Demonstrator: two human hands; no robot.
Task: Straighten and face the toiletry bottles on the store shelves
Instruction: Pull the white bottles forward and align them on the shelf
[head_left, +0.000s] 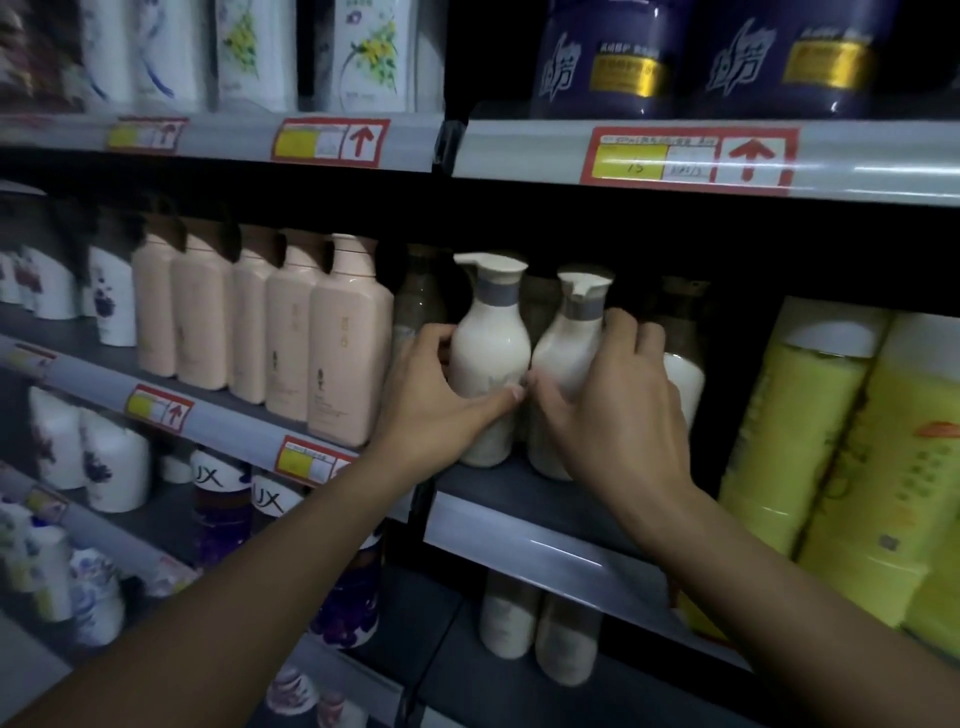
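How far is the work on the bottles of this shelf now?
Looks done: the pink bottles stand in a neat row. In hand: the left hand grips one cream bottle, the right hand its neighbour; their spouts point different ways. Left: the dim bottles behind, too dark to judge.

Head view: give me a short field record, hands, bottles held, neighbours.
left hand: grips left cream pump bottle
right hand: grips right cream pump bottle
bottle contact: the two bodies touch
pump spouts: left bottle's points left, right bottle's points right
left neighbours: row of peach bottles
right neighbours: yellow packs
shelf: middle shelf
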